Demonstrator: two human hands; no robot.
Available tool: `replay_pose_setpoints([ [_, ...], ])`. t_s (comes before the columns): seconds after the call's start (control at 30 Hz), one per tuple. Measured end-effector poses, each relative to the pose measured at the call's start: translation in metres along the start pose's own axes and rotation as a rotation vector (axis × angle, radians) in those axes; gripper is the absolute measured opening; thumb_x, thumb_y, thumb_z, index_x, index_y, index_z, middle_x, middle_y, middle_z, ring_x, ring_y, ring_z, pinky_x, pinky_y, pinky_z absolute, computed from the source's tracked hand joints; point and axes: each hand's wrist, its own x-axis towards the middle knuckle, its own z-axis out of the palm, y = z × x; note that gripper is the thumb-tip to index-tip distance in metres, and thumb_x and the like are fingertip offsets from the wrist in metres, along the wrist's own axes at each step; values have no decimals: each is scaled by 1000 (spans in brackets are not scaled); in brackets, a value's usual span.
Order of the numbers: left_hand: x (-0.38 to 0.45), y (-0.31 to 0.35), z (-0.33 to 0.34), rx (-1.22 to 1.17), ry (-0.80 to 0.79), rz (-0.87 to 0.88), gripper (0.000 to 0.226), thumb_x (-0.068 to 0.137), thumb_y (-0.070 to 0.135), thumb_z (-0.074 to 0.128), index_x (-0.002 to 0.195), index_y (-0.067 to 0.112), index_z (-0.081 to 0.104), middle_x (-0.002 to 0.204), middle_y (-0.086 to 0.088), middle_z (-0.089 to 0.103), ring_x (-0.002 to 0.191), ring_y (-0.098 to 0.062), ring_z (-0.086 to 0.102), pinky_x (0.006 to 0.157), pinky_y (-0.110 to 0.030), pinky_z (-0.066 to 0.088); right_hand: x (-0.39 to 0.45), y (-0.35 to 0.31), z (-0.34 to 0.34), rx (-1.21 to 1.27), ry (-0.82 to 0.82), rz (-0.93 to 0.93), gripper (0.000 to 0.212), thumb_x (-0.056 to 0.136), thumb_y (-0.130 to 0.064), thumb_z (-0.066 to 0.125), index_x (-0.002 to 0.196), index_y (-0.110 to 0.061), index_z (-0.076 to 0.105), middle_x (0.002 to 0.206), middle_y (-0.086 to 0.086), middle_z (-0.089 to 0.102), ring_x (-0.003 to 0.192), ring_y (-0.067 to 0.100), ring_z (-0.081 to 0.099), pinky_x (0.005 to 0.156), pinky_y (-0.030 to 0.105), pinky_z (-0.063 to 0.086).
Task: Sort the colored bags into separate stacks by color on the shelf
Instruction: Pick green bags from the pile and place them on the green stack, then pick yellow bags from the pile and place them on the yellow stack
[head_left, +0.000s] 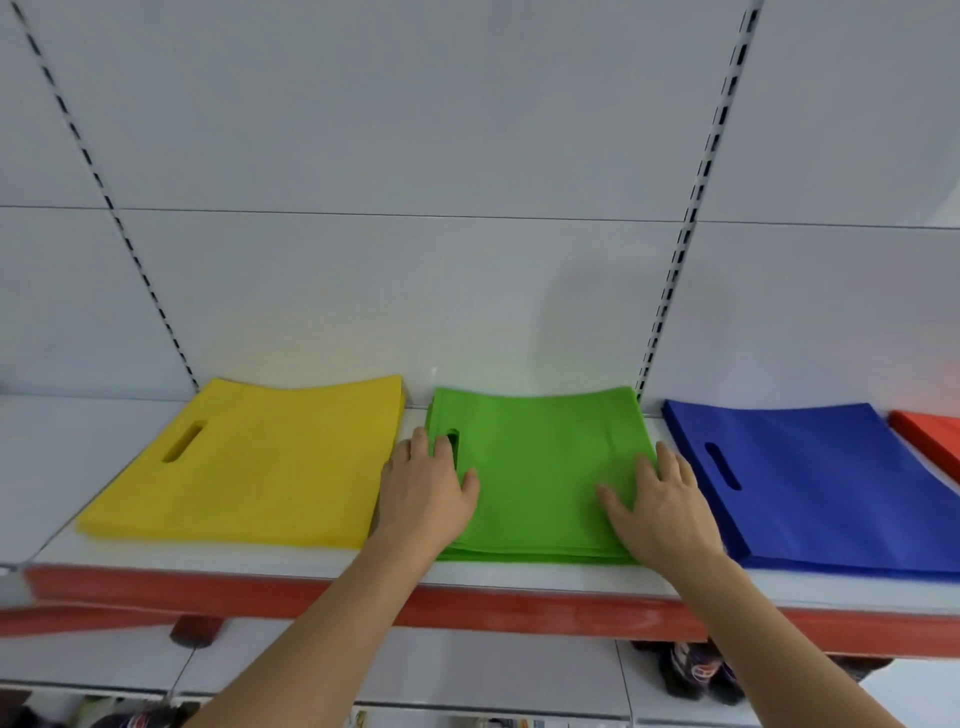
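Note:
Four flat stacks of bags lie side by side on the white shelf (311, 564): yellow bags (270, 467) at the left, green bags (540, 467) in the middle, blue bags (821, 488) to the right, and red bags (930, 439) cut off at the right edge. My left hand (426, 488) rests flat on the left edge of the green stack, fingers near its handle slot. My right hand (660, 509) lies flat with spread fingers on the green stack's right edge.
The shelf has a red front strip (363, 597) and a white back panel with slotted uprights (680, 260). Below it, a lower shelf holds dark bottles (696, 670). Bare shelf surface extends left of the yellow stack.

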Motion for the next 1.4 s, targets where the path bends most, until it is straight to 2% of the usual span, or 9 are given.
replay_pose_setpoints([
  [0.17, -19, -19, -15, 19, 121, -59, 72, 102, 58, 39, 160, 15, 35, 168, -15, 30, 155, -34, 25, 125, -50, 27, -12, -33, -6, 4, 65, -100, 91, 98, -78, 24, 164, -16, 28, 175, 13, 14, 162, 31, 7, 131, 51, 19],
  [0.47, -64, -114, -50, 51, 151, -161, 75, 102, 60, 38, 163, 17, 31, 171, -13, 24, 159, -34, 14, 127, -55, 16, -54, -151, -15, 18, 117, -271, 93, 94, -78, 13, 162, -18, 33, 174, 13, 19, 162, 32, 12, 129, 52, 23],
  [0.67, -114, -224, -82, 86, 181, -176, 74, 103, 60, 33, 164, 18, 29, 172, -13, 21, 160, -34, 11, 128, -56, 13, -103, -272, -15, 41, 127, -357, 96, 92, -81, 9, 164, -20, 29, 174, 13, 18, 161, 33, 11, 128, 52, 22],
  [0.83, -163, -331, -103, 92, 164, -254, 72, 104, 57, 31, 164, 18, 26, 173, -13, 18, 160, -35, 9, 128, -56, 12, -151, -383, -1, 73, 116, -468, 93, 95, -80, 9, 166, -22, 25, 176, 12, 12, 163, 32, 4, 130, 52, 17],
  [1.0, -200, -428, -117, 90, 163, -359, 74, 105, 59, 29, 166, 19, 21, 174, -12, 15, 161, -33, 6, 128, -56, 11, -184, -490, 10, 57, 90, -593, 85, 101, -74, 17, 166, -19, 23, 175, 14, 11, 162, 34, 5, 129, 53, 16],
  [1.23, -213, -559, -130, 115, 170, -480, 73, 106, 60, 25, 166, 19, 21, 174, -12, 13, 161, -33, 7, 129, -54, 11, -190, -635, 33, 80, 59, -724, 85, 102, -73, 16, 167, -18, 20, 175, 14, 10, 162, 34, 4, 131, 51, 13],
  [1.4, -194, -641, -138, 141, 153, -515, 71, 107, 58, 27, 166, 20, 20, 174, -11, 16, 161, -30, 7, 130, -52, 11, -173, -735, 53, 129, 69, -773, 83, 103, -70, 21, 165, -15, 27, 174, 17, 16, 161, 36, 11, 128, 52, 19],
])
